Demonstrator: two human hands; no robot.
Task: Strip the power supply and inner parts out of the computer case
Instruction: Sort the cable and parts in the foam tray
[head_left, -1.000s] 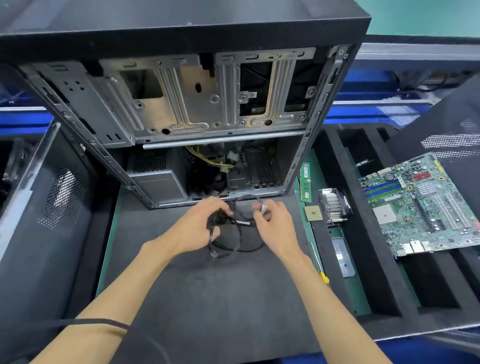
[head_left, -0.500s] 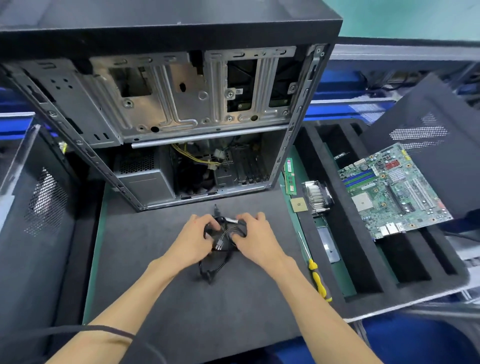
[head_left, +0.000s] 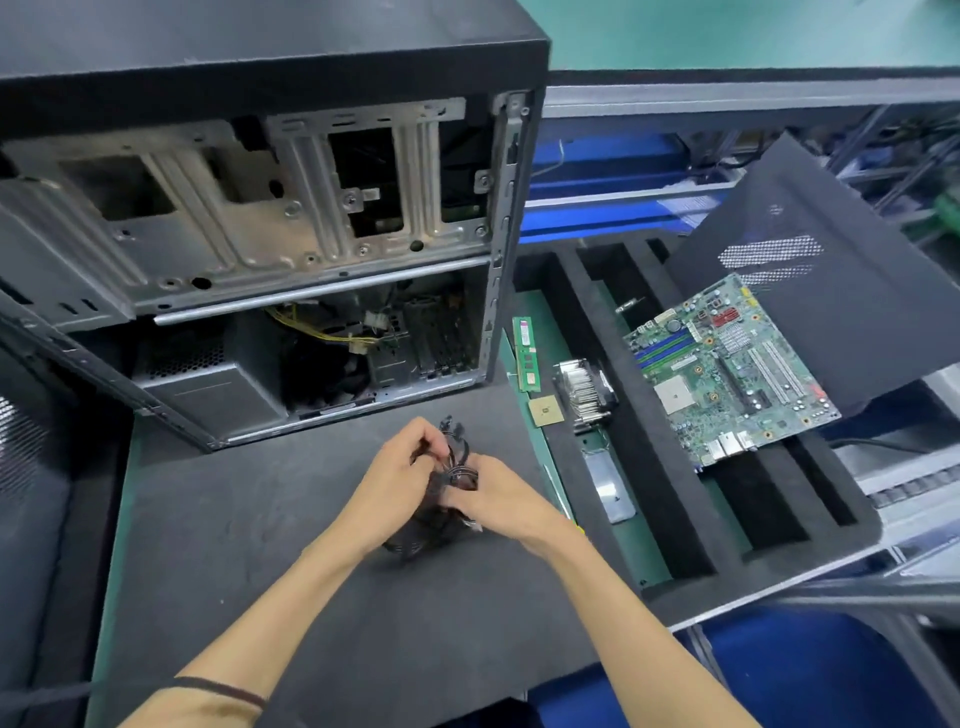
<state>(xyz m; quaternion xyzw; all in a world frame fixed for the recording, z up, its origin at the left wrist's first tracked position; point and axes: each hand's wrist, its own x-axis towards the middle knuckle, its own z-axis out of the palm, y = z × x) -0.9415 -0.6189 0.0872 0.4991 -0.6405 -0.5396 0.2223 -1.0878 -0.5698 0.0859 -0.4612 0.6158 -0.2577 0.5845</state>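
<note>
Black cables (head_left: 451, 470) are being bundled by the left hand (head_left: 397, 483) and right hand (head_left: 501, 501), both gripping them. Motherboard (head_left: 727, 369) is already lying at three o'clock; power supply (head_left: 208, 387) is still sitting inside the computer case (head_left: 249, 218) at eleven.

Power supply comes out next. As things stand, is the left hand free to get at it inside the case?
Probably not yet: the left hand and right hand both grip the cable bundle. The case is open towards them, nothing blocking the power supply.
</note>
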